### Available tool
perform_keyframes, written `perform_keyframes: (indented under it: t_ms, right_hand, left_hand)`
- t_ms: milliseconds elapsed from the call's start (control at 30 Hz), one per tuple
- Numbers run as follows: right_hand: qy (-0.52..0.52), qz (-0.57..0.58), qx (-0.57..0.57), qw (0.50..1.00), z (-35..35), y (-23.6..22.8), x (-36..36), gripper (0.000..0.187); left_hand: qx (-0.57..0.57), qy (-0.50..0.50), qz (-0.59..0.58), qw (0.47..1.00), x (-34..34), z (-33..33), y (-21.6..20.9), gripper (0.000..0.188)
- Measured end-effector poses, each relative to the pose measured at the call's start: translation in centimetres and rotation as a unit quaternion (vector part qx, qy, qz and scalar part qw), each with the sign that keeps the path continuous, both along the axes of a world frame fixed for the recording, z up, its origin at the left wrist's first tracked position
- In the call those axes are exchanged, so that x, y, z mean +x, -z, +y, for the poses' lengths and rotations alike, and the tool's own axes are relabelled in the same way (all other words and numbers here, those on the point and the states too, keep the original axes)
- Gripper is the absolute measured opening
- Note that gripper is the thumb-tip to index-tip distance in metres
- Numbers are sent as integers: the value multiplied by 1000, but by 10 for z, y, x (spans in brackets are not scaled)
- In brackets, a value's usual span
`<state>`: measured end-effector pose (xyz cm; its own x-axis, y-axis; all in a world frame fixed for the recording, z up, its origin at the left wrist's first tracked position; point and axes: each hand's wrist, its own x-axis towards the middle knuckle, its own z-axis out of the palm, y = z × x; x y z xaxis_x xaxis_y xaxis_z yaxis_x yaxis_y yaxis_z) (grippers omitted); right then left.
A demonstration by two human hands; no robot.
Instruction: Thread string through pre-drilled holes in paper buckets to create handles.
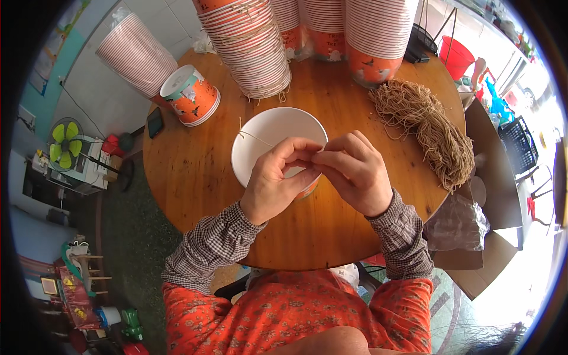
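At the middle of the round wooden table (195,177), just in front of me, a white paper bowl (269,139) with an orange printed outside stands mouth up. A thin tan string (254,137) crosses its open mouth from the left rim toward my fingers. My left hand (275,183) and right hand (355,174) meet over the bowl's near rim, fingertips pinched together on the string. The meeting point is small and partly covered by my knuckles, so I cannot be sure whether both hands grip the string or one grips the rim as well. I judge the hands sit close so the string stays taut between them and the far side of the bowl.

To the right, within easy reach of my right hand, lies a loose bundle of tan string (426,124), likely the supply. At the far edge stand tall stacks of nested bowls (248,47), rims down; the nearest stack on the left has string wound around it. Another orange bowl (190,94) lies on its side at the far left, beside a tilted stack. A red bucket (457,56) sits beyond the table on the far right, and a small green fan (65,142) on the left.
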<state>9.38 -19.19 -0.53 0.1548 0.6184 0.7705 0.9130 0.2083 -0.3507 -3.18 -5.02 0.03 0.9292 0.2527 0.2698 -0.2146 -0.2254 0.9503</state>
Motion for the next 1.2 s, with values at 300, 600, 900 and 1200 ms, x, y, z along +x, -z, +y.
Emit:
perform_keyframes:
  t_ms: [300, 600, 900, 1200]
  right_hand:
    - [-126, 460, -9, 879, 12, 30, 2, 15]
    - [-68, 328, -54, 941, 5, 23, 2, 16]
    - [-54, 279, -57, 957, 4, 19, 1, 10]
    - [-24, 206, 1, 978, 6, 23, 1, 14]
  left_hand:
    - [-120, 23, 61, 991, 2, 6, -7, 28]
    - [-16, -43, -10, 999, 1, 6, 2, 11]
    - [77, -101, -1, 992, 0, 5, 4, 9]
    - [146, -102, 11, 984, 2, 2, 3, 11]
